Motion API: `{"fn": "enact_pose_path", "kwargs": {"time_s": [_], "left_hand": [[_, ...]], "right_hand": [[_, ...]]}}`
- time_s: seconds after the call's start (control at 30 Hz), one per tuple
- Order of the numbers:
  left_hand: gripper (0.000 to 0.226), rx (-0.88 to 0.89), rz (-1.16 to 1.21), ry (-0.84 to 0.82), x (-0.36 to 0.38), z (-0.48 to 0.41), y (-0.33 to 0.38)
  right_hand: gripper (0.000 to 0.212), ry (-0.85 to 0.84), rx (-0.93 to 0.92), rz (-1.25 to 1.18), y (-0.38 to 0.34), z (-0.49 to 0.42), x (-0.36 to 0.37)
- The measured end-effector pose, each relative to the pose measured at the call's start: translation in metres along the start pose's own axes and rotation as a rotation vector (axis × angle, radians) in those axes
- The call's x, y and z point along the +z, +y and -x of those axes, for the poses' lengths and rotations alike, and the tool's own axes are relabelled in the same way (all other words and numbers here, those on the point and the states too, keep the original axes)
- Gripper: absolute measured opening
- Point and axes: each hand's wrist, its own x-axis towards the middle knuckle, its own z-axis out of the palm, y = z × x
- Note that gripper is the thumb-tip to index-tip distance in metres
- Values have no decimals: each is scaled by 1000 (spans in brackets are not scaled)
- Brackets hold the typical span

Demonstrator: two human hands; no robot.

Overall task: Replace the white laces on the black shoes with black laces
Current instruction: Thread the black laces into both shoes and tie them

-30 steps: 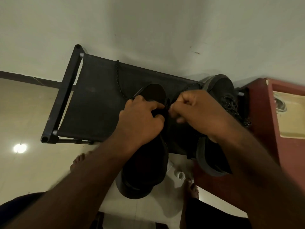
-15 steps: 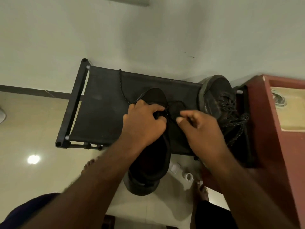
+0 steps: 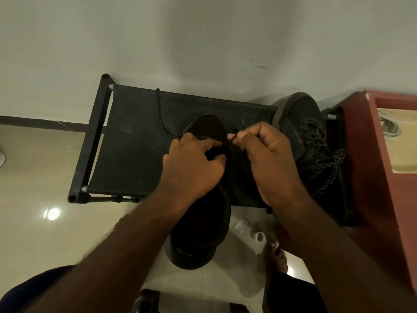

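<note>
A black shoe (image 3: 204, 222) lies toe-away across the front edge of a black fabric shelf (image 3: 135, 150), its heel hanging over the floor. My left hand (image 3: 194, 166) grips the shoe's upper at the eyelets. My right hand (image 3: 268, 157) pinches the end of a black lace (image 3: 160, 114) just right of the shoe's tongue. The lace's other part trails up and left over the shelf. A second black shoe (image 3: 300, 123) with a speckled black lace threaded through it stands at the shelf's right end.
A red-brown cabinet (image 3: 370, 177) stands right of the shelf, with a beige tray (image 3: 404, 143) holding a coil of wire. Small white items (image 3: 259, 236) lie on the tiled floor under the shelf, near my bare foot (image 3: 278, 256). The wall is directly behind.
My right hand has lifted and closed its fingers on the lace end by the tongue. My left hand has kept its grip on the shoe.
</note>
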Motion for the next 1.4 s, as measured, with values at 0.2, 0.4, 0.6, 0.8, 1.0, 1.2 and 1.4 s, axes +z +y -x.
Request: {"fn": "enact_pose_path", "kwargs": {"time_s": [0.2, 0.4, 0.6, 0.8, 1.0, 1.2, 1.4], "left_hand": [[38, 11, 28, 18, 0, 1, -2], [37, -7, 62, 25, 2, -1, -2], [38, -5, 43, 36, 2, -1, -2], [38, 2, 23, 22, -1, -1, -2], [38, 4, 39, 39, 2, -3, -4], [39, -4, 34, 35, 3, -4, -3], [32, 33, 189, 105, -1, -5, -8]], "right_hand": [[26, 21, 247, -483, -31, -1, -13], [17, -213, 87, 804, 12, -1, -12], [24, -116, -69, 634, 3, 3, -10], [28, -120, -43, -251, -23, 6, -15], [33, -139, 190, -587, -38, 7, -29], [46, -72, 260, -389, -42, 8, -23], [21, -42, 117, 364, 0, 0, -22]]}}
